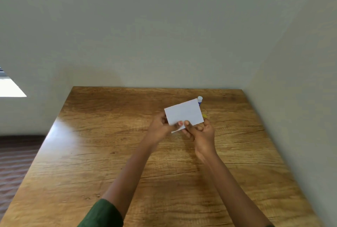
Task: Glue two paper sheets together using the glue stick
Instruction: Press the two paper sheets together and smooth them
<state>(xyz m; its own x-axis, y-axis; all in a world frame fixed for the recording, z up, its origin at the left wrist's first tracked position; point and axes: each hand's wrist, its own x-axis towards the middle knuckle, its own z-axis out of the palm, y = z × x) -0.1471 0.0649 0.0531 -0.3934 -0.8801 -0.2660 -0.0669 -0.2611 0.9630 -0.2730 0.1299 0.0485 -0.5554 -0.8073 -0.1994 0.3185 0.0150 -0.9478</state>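
Both hands hold white paper sheets (183, 113) above the wooden counter (91, 154), right of the frame's centre.

At the left edge we see a bright window (11, 88), and at the bottom a dark green sleeve (104, 214) on the left arm. The left hand (160, 126) pinches the sheets' near left corner, fingers curled behind and thumb on top. A second paper edge shows just under the near edge. The right hand (202, 132) pinches the near edge, its thumb beside the left thumb. Behind the sheets' far right corner stands a white-capped glue stick (199, 99), partly hidden. We also see a yellow bit (204, 116) peeking out at their right edge.
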